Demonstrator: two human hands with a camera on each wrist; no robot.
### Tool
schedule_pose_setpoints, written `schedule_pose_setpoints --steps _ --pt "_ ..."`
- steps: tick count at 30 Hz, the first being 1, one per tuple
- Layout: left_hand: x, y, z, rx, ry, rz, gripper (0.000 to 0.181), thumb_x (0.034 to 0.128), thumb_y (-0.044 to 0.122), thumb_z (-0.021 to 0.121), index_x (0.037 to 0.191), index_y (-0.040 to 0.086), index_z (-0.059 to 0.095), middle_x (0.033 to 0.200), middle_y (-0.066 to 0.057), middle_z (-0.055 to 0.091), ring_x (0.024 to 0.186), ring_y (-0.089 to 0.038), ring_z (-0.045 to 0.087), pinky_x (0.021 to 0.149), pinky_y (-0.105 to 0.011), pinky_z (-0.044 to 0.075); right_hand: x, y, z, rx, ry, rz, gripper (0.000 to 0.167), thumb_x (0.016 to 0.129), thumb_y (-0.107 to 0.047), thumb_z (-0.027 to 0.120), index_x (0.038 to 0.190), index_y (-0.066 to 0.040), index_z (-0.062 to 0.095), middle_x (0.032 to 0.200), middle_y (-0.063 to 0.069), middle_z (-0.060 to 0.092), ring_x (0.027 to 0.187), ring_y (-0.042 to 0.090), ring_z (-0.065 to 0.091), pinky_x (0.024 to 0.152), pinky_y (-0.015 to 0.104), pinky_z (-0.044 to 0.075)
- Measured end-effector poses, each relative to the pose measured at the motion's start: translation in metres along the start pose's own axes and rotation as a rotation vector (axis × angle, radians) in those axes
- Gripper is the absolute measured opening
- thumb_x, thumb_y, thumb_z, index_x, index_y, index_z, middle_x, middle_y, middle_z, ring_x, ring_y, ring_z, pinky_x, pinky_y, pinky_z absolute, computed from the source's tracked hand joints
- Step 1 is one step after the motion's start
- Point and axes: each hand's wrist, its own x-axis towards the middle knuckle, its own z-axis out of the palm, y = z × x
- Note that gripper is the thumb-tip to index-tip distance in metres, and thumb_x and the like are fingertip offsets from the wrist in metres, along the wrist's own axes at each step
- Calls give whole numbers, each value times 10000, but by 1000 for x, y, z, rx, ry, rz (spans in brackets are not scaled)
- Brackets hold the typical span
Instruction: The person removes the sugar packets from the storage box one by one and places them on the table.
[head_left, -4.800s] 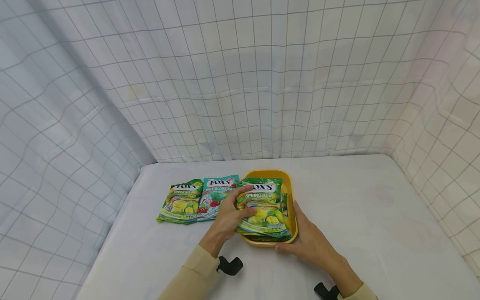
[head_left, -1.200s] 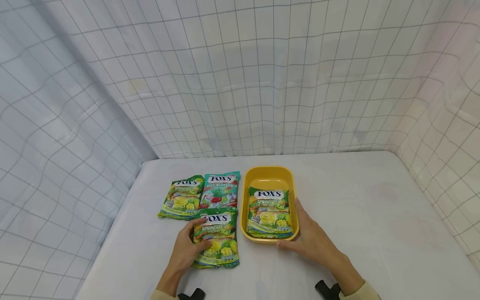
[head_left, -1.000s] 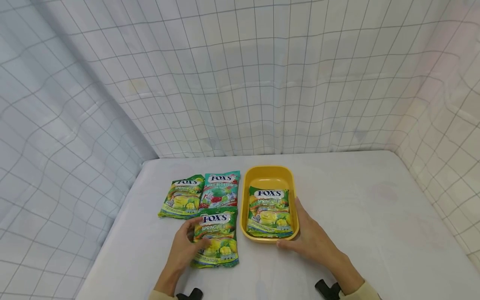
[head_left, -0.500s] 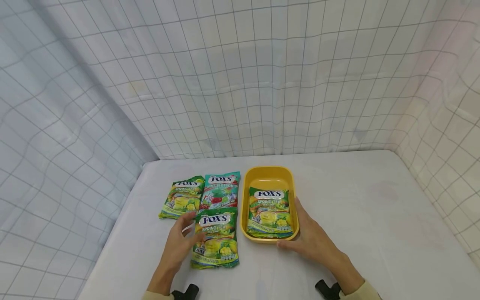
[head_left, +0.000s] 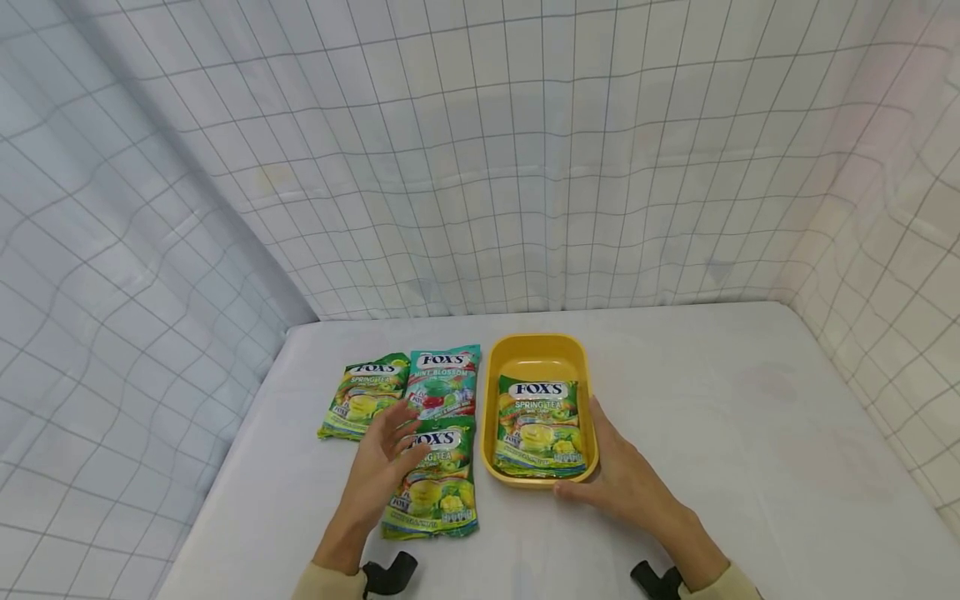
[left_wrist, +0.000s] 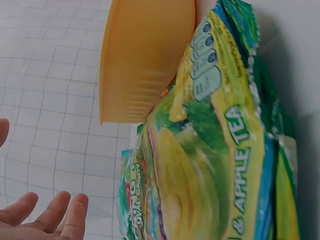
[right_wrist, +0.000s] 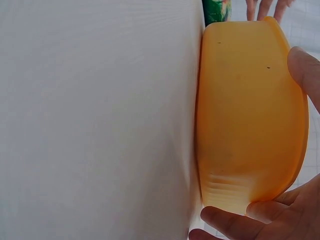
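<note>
My left hand (head_left: 375,471) hovers over the left side of a green Spring Tea bag (head_left: 442,492), holding nothing; in the left wrist view its fingers (left_wrist: 72,215) stand apart from that bag (left_wrist: 200,165). My right hand (head_left: 630,483) holds the yellow tray (head_left: 489,400) at its right side and near right corner. In the right wrist view the thumb and fingers rest on the tray wall (right_wrist: 250,110). Inside the tray, toward the near end, lies another green Spring Tea bag (head_left: 538,429); whether more lie under it is hidden.
A teal Mint Blossom bag (head_left: 446,379) lies beyond the near green bag, left of the tray. Further left is one more green bag (head_left: 367,392). The white table (head_left: 712,400) is enclosed by grid-patterned cloth (head_left: 525,167) at the back and sides.
A green bag that was over the tray now lies on the table to its left. My left hand has let go of it and risen slightly. The right hand stays at the tray.
</note>
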Motion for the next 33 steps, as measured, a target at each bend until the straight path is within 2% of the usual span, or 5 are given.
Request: schedule_pose_setpoints --steps 9,14,22,28,33 --pt "9 8 12 -43 -73 49 706 977 44 671 1567 73 285 1566 -212 378 1426 -369 393 1157 -521 322 0 -1 0 -1 -7 12 1397 684 -727 813 1650 -160 -22 1689 127 129 1506 370 235 1163 599 269" --pt "14 12 20 -60 -109 71 717 982 52 668 1573 47 261 1570 -242 352 1436 -400 372 1161 -522 313 0 -1 0 -2 -1 7 1392 689 -723 813 1650 -163 -23 1689 127 131 1506 371 237 1160 602 272" --pt "19 23 40 -101 -152 56 762 975 129 707 1587 78 256 1592 -178 348 1444 -390 368 1165 -459 326 0 -1 1 1 -4 9 1403 680 -739 806 1649 -146 -19 1689 124 125 1507 365 232 1162 597 272" --pt "23 31 57 -115 -162 58 763 972 66 689 1589 60 241 1599 -176 331 1444 -412 361 1148 -513 333 0 0 0 1 4 -6 1401 679 -742 804 1650 -146 -12 1689 118 127 1506 361 237 1161 594 277" --pt "24 35 67 -119 -182 50 803 976 171 713 1594 61 210 1605 -176 321 1452 -374 364 1161 -483 320 0 0 0 8 5 -12 1393 686 -732 807 1650 -151 -14 1689 116 132 1505 362 243 1158 600 279"
